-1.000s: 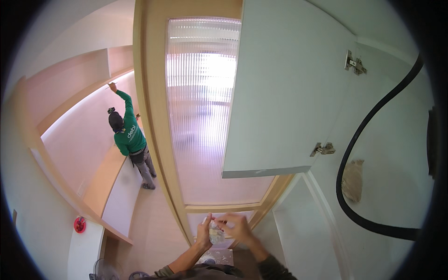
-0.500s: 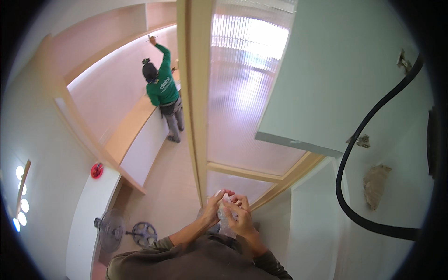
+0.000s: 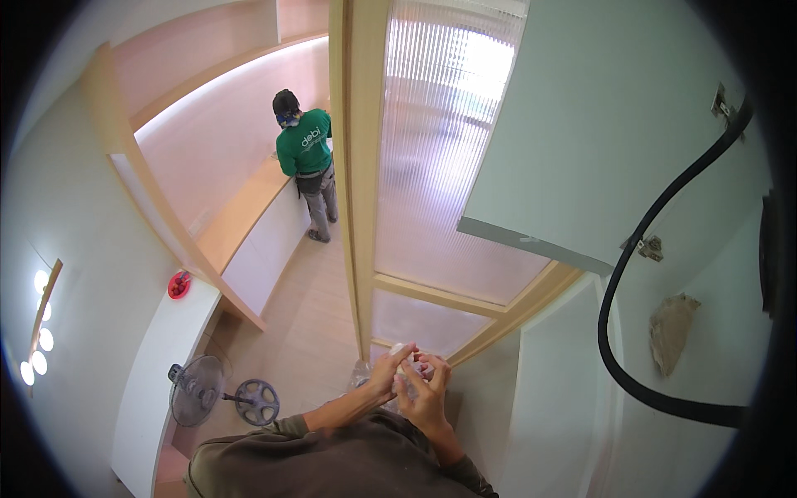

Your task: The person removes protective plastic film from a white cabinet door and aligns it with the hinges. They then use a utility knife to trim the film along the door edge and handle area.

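Observation:
Both of my hands are close together in front of my body, low in the picture. My left hand point(image 3: 383, 373) is closed with its fingertips around a crumpled, whitish see-through plastic bag point(image 3: 400, 352). From the other side my right hand point(image 3: 427, 388) pinches the same bag, its fingers bent and touching those of the left. Most of the bag is hidden by the hands, and what it contains cannot be made out. More clear plastic shows faintly below and beside the fingers.
Ahead stands a wood-framed ribbed glass panel point(image 3: 448, 199). A pale green cabinet door point(image 3: 573, 124) and a thick black cable point(image 3: 610, 324) are at right. Left are a fan point(image 3: 198, 390), a white counter point(image 3: 154, 390) with a red bowl point(image 3: 179, 285), and a person in green point(image 3: 307, 149).
My hands have shifted their grip, and the bag that hung below them is now mostly hidden. The person in green has lowered a raised arm. My view has turned slightly.

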A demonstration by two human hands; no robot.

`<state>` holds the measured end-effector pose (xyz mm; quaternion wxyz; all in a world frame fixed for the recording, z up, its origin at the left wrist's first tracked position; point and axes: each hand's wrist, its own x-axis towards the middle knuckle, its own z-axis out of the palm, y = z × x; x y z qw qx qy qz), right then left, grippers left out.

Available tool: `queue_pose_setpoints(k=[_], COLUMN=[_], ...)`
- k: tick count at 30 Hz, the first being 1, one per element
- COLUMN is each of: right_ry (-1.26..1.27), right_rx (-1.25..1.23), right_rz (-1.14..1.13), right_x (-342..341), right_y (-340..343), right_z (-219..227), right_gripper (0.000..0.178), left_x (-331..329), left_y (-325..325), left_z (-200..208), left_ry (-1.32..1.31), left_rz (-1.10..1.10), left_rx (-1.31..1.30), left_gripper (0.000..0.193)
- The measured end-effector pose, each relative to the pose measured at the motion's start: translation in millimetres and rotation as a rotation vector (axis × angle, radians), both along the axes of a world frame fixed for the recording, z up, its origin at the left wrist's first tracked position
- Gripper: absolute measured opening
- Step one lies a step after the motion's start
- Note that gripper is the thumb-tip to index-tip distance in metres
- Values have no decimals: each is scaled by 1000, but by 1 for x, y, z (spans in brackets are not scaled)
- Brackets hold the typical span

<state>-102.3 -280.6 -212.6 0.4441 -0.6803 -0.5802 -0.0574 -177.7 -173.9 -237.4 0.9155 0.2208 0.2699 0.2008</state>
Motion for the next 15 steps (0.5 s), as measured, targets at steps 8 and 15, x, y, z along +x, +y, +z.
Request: queue_pose_setpoints(k=[8,15], right_ry=[161,335], right_rx=[105,147], right_rz=[-18,30], right_x=[-5,-9], right_y=[-10,-17], right_z=[-14,-29], right_gripper=[32,15], left_x=[6,-8], left_y=[-10,4], left_z=[5,-36], left_ry=[85,76], left_rz=[51,121], left_rx=[177,334], left_gripper=[26,30])
